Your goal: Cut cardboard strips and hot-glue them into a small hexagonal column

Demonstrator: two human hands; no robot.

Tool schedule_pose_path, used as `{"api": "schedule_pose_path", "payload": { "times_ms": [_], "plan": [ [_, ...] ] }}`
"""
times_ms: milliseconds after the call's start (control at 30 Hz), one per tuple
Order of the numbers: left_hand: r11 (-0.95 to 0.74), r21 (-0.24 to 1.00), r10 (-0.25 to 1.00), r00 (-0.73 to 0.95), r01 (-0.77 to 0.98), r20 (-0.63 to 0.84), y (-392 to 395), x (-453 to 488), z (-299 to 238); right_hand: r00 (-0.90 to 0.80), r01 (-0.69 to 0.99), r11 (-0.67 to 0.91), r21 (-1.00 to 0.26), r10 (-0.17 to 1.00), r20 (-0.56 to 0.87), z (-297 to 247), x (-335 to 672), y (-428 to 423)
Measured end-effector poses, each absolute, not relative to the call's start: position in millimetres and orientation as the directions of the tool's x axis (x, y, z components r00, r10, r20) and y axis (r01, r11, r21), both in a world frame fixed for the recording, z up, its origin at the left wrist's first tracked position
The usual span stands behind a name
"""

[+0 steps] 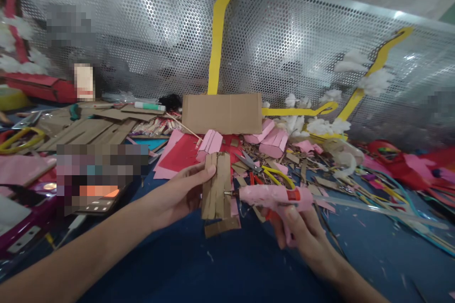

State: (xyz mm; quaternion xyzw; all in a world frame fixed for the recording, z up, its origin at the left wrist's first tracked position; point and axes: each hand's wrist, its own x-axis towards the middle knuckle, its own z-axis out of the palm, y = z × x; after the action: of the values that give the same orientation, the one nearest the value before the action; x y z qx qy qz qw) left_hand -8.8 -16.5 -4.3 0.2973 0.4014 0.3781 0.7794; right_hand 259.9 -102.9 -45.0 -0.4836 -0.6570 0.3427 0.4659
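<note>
My left hand [186, 189] is closed on a narrow piece of cardboard [217, 189] with lengthwise folds, its thumb lying across the upper left part. In my right hand [302, 227] is a pink glue gun [270, 195] with a long clear glue stick [341, 202] coming out of its back. The metal nozzle points left and meets the cardboard near its right edge, though I cannot tell whether it touches. Below the held piece hangs or lies a smaller cardboard scrap [222, 227].
Scissors with yellow handles [277, 174] lie just behind the glue gun. Pink folded paper shapes [273, 142], red paper [181, 151] and cardboard scraps surround them. A cardboard box [222, 113] with a tall yellow strip [216, 33] stands behind. A phone [99, 196] sits left.
</note>
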Motion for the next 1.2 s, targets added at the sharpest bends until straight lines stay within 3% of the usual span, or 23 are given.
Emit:
{"api": "schedule_pose_path", "payload": {
  "times_ms": [867,1200],
  "plan": [
    [0.545,0.777,0.819,0.4,-0.316,-0.412,-21,-8,2,-0.038,0.331,0.225,-0.916,0.973,0.226,-35,255,-108],
    [0.547,0.777,0.821,0.383,-0.311,-0.424,-19,-7,3,-0.068,0.354,0.272,-0.895,0.962,0.265,-37,256,-106]
  ]
}}
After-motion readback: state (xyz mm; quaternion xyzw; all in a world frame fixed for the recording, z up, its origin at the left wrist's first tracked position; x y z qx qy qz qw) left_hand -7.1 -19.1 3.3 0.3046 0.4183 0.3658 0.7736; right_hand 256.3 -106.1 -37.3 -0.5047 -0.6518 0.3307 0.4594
